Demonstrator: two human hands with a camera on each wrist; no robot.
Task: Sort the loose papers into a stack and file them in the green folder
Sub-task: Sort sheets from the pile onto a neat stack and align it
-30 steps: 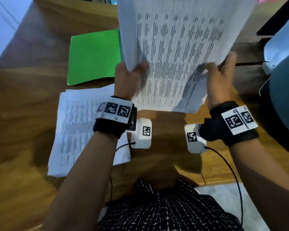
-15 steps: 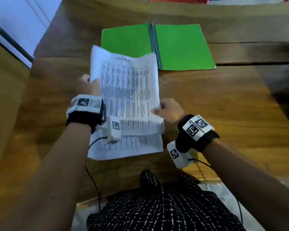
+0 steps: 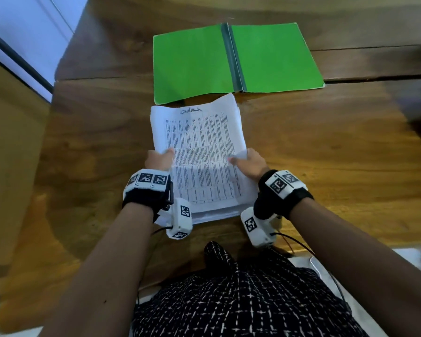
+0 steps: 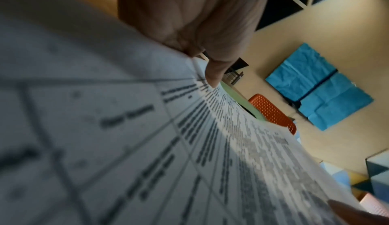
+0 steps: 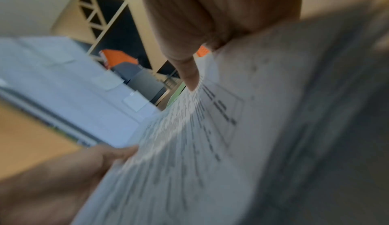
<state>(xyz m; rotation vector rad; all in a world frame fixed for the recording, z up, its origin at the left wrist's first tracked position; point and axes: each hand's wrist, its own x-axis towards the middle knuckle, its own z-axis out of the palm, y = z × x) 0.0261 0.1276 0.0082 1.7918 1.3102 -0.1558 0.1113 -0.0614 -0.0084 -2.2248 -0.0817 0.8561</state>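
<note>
A stack of printed papers [image 3: 199,152] lies lengthwise on the wooden table [image 3: 326,154], just in front of the open green folder [image 3: 233,59]. My left hand [image 3: 159,159] grips the stack's left edge, thumb on the top sheet. My right hand [image 3: 247,161] grips the right edge the same way. In the left wrist view my thumb [image 4: 212,72] presses on the papers [image 4: 147,145]. In the right wrist view the thumb [image 5: 189,77] presses the top sheet [image 5: 210,145], with my left hand [image 5: 63,170] at the far edge. Fingers under the stack are hidden.
The folder lies flat with both covers spread and a grey-green spine [image 3: 233,57] in the middle. A white wall panel [image 3: 22,32] runs past the table's left edge. The person's chequered garment [image 3: 241,300] is at the near edge.
The sheets I held up before my face came down onto the papers on the table. Both hands now hold one gathered stack, closer to the folder than half a second ago.
</note>
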